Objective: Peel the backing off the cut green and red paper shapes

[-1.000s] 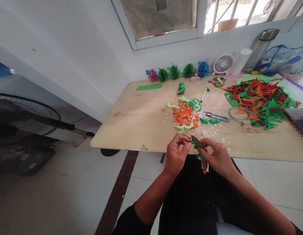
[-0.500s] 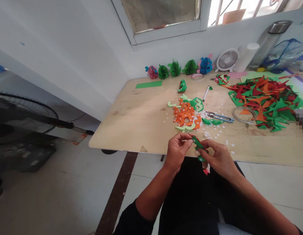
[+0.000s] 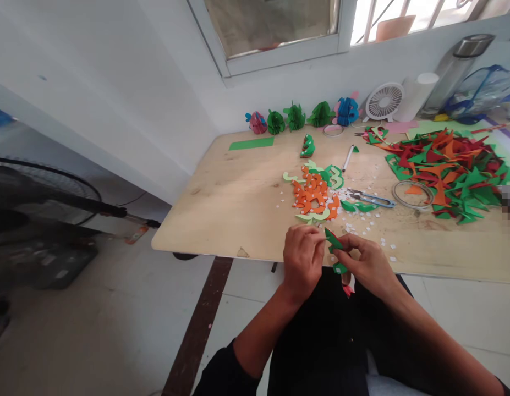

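Note:
My right hand (image 3: 364, 264) pinches a curved green paper cutout (image 3: 333, 240) at the table's front edge. Small white squares dot the cutout, and red shows along its edge and at its lower end. Close to the cutout's upper left tip is my left hand (image 3: 303, 257), back turned up and fingertips drawn together; whatever they pinch is hidden or too small to name. Just beyond the hands lie orange paper cutouts (image 3: 310, 192) bearing white squares, with light green cutouts (image 3: 314, 216) beside them. Tiny white paper squares (image 3: 356, 224) are scattered to their right.
Blue-handled thread snips (image 3: 372, 198), a tape roll (image 3: 412, 194) and a heap of paper scraps (image 3: 456, 170) lie to the right. A pen (image 3: 347, 158) lies farther back. Folded paper figures (image 3: 296, 117), a small white fan (image 3: 384, 102) and a bottle (image 3: 456, 71) line the wall.
My left hand has rolled over so its back faces up, and its fingertips have come off the cutout's face toward its tip. My right hand keeps its hold.

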The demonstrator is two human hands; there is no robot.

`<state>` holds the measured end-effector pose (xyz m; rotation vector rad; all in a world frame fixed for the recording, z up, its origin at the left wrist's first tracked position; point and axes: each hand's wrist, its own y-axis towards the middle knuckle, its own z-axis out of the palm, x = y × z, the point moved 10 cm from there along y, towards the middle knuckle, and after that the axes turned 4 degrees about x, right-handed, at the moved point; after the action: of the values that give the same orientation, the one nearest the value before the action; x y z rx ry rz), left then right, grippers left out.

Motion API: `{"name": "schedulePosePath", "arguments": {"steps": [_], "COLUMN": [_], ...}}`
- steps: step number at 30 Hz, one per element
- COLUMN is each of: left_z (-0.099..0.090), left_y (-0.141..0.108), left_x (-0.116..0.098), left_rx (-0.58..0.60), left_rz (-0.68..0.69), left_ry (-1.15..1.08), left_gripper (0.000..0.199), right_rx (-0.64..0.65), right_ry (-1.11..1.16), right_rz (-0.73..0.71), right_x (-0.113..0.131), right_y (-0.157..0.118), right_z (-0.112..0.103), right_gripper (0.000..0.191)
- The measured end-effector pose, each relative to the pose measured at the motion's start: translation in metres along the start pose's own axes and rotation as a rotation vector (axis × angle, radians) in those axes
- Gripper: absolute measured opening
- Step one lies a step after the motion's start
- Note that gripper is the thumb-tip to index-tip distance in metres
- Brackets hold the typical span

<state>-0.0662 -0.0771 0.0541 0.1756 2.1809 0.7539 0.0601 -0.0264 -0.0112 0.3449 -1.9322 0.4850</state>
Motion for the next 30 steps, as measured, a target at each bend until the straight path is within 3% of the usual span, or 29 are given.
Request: {"name": "schedulePosePath", "arguments": {"steps": [3,5,11,18,24,30], "left_z": [0.004,0.009,0.01,0.0,0.001,0.003], "left_y": [-0.01,-0.012,-0.004,-0.005,-0.009,-0.006], "left_x": [-0.022,-0.023,-0.006,0.008,0.019,0.025], "left_rx": [-0.027,0.005,0.127,0.104,0.064,0.042], "left_rz": [0.229,0.26,0.031,-0.252,-0.387,-0.436], "left_ry": [0.198,0.196,-0.153,-0.467,-0.617,-0.707], "left_gripper": [0.016,0.016,0.015,0.006,0.004,0.006], "right_rx": [0.008,0.006,0.031,0.023,0.044,0.034], "right_ry": [-0.009,-0.039,-0.068,-0.111,-0.146,-0.161], "right_rz": [-0.012,-0.032,-0.1,-0.144,-0.165,-0.163], "right_x": [0.004,0.009,0.027,0.037,0.04,0.043], "right_y": [0.0,0.0,-0.006,-0.015,-0.016,-0.014], "right_z": [0.001,0.001,0.001,0.002,0.007,0.005], "right_gripper": [0.018,0.017,0.015,0.01,0.011,0.01]}}
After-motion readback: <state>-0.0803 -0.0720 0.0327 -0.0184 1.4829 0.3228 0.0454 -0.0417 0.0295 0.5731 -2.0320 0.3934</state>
